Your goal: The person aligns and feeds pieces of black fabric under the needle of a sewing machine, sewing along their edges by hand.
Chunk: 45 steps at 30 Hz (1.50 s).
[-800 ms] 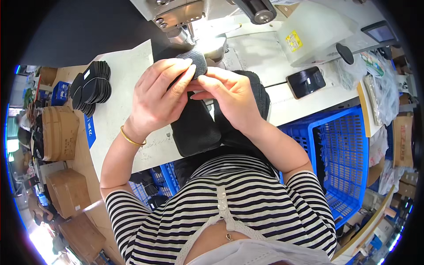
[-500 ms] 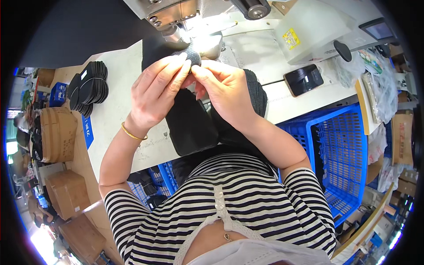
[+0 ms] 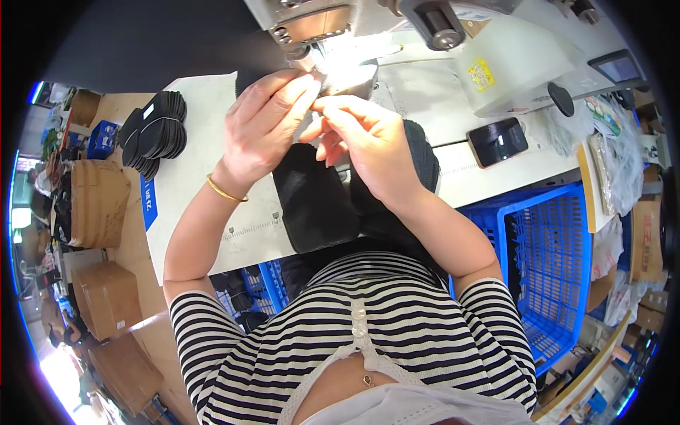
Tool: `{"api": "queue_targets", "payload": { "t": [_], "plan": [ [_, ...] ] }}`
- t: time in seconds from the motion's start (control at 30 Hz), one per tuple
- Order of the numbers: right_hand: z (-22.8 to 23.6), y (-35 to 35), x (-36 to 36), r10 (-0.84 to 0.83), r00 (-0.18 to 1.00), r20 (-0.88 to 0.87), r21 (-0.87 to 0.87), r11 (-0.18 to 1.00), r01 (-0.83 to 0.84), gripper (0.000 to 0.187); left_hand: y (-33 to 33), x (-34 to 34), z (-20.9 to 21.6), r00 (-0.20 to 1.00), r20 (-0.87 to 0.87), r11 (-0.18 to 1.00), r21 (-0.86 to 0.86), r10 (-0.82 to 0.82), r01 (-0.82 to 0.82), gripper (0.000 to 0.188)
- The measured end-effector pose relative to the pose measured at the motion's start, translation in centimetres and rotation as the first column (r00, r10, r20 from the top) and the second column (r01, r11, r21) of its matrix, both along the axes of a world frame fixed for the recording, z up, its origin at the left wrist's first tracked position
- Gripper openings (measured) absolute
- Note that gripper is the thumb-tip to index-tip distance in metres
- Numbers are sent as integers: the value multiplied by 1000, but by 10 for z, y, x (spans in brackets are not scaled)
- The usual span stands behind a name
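Holding left hand and right hand raised over the far middle of white desk, just near of lit sewing machine. Bringing both sets of fingers close together, with thumb drawn in to forefinger on each of 2 hands; cannot tell whether grasping anything between the tips. Showing dark fabric at the far left of left hand, mostly covered by it. Lying below and between the hands, seen as long black pad, reaching down to the near edge of desk. Showing also dark ribbed piece just right of right hand, partly hidden by wrist.

Leaving open room on bare desk left of left wrist, out to banded stack of black pieces near the left edge. Leaving a narrower bare strip on the right, between ribbed piece and phone. Closed off on the far side by machine, on the near side by striped top. Bordered past the near right edge by blue basket, below desk level.
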State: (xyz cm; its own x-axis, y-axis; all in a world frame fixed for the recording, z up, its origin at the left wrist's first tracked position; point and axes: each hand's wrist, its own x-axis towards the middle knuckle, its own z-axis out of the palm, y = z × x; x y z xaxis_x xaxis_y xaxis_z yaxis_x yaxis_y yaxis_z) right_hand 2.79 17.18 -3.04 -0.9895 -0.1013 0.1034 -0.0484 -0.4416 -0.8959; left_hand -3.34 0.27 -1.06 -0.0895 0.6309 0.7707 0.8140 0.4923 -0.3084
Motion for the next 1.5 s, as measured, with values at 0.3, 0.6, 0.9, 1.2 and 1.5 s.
{"api": "queue_targets", "payload": {
  "t": [0.3,0.6,0.9,1.2,1.5],
  "plan": [
    [-5,3,2,47,999,4,-13,999,-47,20,16,15,2,988,19,989,11,151,-151,38],
    [-8,6,-2,51,998,-32,-16,999,-51,18,28,30,7,939,260,966,71,224,-250,33],
    [-6,4,3,-44,998,-35,131,990,48,22,-6,6,-1,897,442,983,152,27,-104,32],
    [-2,1,12,-4,995,-96,177,984,21,21,11,40,12,977,203,997,30,66,-74,44],
    [-1,22,31,132,991,11,248,960,-130,20,3,61,-3,965,257,990,138,-49,13,40]
  ]
}}
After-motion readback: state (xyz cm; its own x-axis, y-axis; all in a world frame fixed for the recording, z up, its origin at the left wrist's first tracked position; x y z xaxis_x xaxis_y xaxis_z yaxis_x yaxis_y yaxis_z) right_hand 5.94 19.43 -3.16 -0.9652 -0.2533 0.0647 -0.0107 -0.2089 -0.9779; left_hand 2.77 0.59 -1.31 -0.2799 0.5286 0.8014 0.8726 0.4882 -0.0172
